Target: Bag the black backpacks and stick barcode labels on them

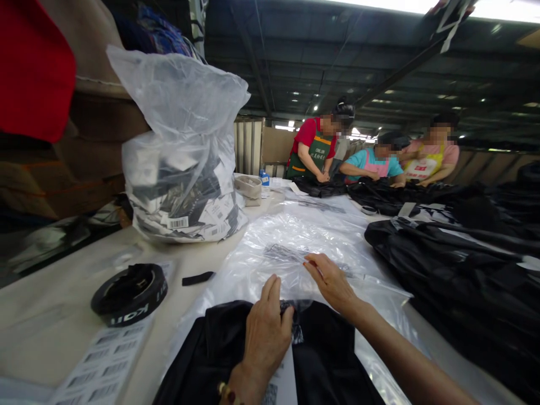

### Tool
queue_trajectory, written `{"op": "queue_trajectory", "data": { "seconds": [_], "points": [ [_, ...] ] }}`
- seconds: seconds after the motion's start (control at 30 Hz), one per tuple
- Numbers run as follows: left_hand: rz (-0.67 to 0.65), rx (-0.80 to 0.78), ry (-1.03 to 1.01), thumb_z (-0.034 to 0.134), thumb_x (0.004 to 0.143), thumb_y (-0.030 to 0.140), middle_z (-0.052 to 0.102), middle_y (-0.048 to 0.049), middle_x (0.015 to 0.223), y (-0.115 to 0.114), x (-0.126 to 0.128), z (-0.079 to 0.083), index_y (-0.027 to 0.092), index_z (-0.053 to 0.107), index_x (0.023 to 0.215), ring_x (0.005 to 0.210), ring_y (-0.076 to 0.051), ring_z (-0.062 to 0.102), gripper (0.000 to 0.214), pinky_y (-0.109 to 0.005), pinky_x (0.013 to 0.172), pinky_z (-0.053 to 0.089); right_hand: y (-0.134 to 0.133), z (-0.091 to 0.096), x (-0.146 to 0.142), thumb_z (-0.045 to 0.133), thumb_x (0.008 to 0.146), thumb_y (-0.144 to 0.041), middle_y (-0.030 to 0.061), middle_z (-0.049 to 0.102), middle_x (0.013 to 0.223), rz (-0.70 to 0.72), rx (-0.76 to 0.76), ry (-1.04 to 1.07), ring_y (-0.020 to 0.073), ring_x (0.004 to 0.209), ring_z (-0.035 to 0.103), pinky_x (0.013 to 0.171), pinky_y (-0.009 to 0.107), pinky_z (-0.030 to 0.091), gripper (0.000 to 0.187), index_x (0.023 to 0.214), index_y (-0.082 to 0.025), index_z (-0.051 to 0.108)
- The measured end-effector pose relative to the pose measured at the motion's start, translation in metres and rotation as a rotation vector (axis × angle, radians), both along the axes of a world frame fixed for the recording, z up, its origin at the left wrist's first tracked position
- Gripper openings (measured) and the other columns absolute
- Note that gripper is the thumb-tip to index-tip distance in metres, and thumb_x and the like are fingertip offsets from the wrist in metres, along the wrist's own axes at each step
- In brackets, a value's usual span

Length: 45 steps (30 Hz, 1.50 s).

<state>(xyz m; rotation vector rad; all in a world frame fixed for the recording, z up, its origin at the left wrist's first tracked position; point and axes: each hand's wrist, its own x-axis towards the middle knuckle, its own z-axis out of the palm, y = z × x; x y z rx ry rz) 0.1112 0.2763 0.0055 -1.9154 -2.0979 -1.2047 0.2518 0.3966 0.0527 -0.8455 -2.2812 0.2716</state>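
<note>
My left hand (268, 329) lies on a folded black garment (223, 337), fingers stretched forward and thumb apart. A white paper tag (282, 377) hangs down the garment's middle, partly under that hand. Beyond the garment's collar, my right hand (331, 281) has thumb and forefinger pinched at the film of a clear plastic bag (253, 247). Dark print shows through the film near those fingertips. More flat clear bags lie beneath and beyond, and the garment rests on their near end.
Left on the table (202, 253) are a roll of black printed tape (130, 295), a barcode sticker sheet (105, 360), a black strip (197, 278) and a big bag of tags (181, 169). Black garments (447, 264) pile up at right. Three people (314, 149) work at the far end.
</note>
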Motion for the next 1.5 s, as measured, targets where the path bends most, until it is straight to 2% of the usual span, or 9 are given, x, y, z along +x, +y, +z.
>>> {"op": "queue_trajectory", "data": {
  "seconds": [0.1,0.27,0.5,0.63,0.77,0.97,1.13,1.3,1.5],
  "points": [
    [0.015,0.056,-0.052,0.038,0.083,0.017,0.048,-0.0171,0.134,0.0,0.001,0.0,0.007,0.04,0.13,0.124,-0.023,0.046,0.048,-0.036,0.096,0.049,-0.023,-0.003,0.001,0.045,0.089,-0.035,0.0126,0.059,0.107,0.007,0.179,0.034,0.0244,0.104,0.051,0.093,0.042,0.036,0.027,0.107,-0.017,0.055],
    [0.039,0.061,-0.095,0.028,0.087,0.012,0.047,-0.0163,0.135,0.003,0.0,-0.003,0.008,0.04,0.131,0.127,-0.021,0.043,0.046,-0.034,0.1,0.046,-0.05,-0.013,-0.004,0.055,0.083,-0.028,0.0124,0.058,0.109,0.011,0.47,-0.108,0.0268,0.106,0.049,0.092,0.042,0.035,0.028,0.108,-0.016,0.055],
    [0.091,0.066,-0.096,0.024,0.089,0.015,0.051,-0.0172,0.131,0.007,0.001,-0.009,0.006,0.043,0.127,0.123,-0.022,0.048,0.043,-0.035,0.095,0.05,-0.041,-0.021,-0.01,0.046,0.08,-0.006,0.0068,0.062,0.088,-0.137,0.613,-0.274,0.0195,0.08,0.052,0.075,0.032,0.036,0.017,0.084,-0.017,0.058],
    [0.119,0.074,-0.074,0.025,0.088,0.015,0.055,-0.0172,0.126,0.007,0.002,-0.008,0.007,0.047,0.123,0.114,-0.023,0.056,0.042,-0.034,0.087,0.055,-0.036,-0.019,-0.007,0.043,0.078,0.001,0.0094,0.063,0.095,-0.213,0.616,-0.33,0.0209,0.082,0.052,0.074,0.032,0.035,0.027,0.092,-0.015,0.06],
    [0.131,0.093,-0.023,0.025,0.088,0.014,0.059,-0.0179,0.12,0.007,0.001,-0.005,0.006,0.05,0.118,0.107,-0.024,0.06,0.04,-0.034,0.079,0.058,-0.024,-0.009,0.002,0.044,0.077,0.002,0.0087,0.062,0.085,-0.333,0.563,-0.354,0.0211,0.076,0.052,0.069,0.033,0.034,0.024,0.08,-0.016,0.06],
    [0.135,0.094,0.021,0.027,0.087,0.012,0.062,-0.0166,0.115,0.008,0.002,-0.007,0.006,0.053,0.115,0.103,-0.024,0.062,0.038,-0.033,0.078,0.058,0.003,-0.009,0.025,0.041,0.078,-0.006,0.0061,0.062,0.075,-0.51,0.403,-0.19,0.0176,0.065,0.055,0.057,0.028,0.037,0.023,0.074,-0.017,0.061],
    [0.118,0.096,0.029,0.028,0.089,0.013,0.056,-0.0165,0.126,0.007,0.001,-0.009,0.009,0.048,0.122,0.107,-0.022,0.061,0.038,-0.03,0.08,0.057,-0.005,-0.023,0.019,0.031,0.08,-0.008,0.0036,0.064,0.078,-0.45,0.336,-0.081,0.0147,0.07,0.06,0.062,0.025,0.044,0.033,0.085,-0.017,0.062],
    [0.07,0.173,0.086,0.029,0.091,0.011,0.041,-0.014,0.141,0.005,0.001,-0.005,0.012,0.04,0.13,0.107,-0.018,0.061,0.04,-0.022,0.073,0.057,-0.028,-0.021,-0.002,0.039,0.086,-0.021,0.0022,0.058,0.079,-0.279,0.351,-0.201,0.0138,0.07,0.056,0.063,0.024,0.039,0.023,0.083,-0.021,0.061],
    [0.069,0.281,0.148,0.03,0.092,0.012,0.056,-0.0142,0.127,0.003,0.002,0.0,0.01,0.045,0.125,0.108,-0.018,0.06,0.036,-0.024,0.077,0.056,0.016,-0.015,0.016,0.033,0.089,-0.016,0.0092,0.057,0.078,-0.388,0.275,-0.3,0.017,0.071,0.052,0.06,0.027,0.031,0.03,0.079,-0.016,0.061]
  ]
}}
